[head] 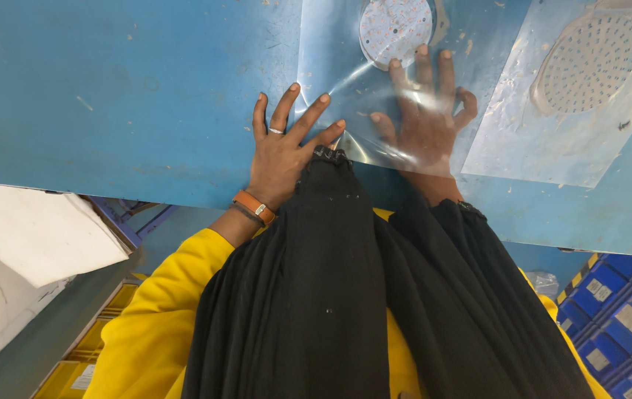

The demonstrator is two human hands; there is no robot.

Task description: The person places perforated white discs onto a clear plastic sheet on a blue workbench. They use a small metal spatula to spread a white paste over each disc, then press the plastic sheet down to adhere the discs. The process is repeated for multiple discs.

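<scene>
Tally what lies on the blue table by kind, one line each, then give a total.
Round white perforated discs: 2, one by the right hand, one farther right.
Clear plastic sheets: 2, one under both the left hand and the right hand, one under the farther disc.
Total: 4 on the table.

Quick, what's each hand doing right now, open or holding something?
Left hand: open, fingers spread, flat on the blue table at the clear plastic sheet's edge.
Right hand: open, under the sheet, gripping nothing.
</scene>
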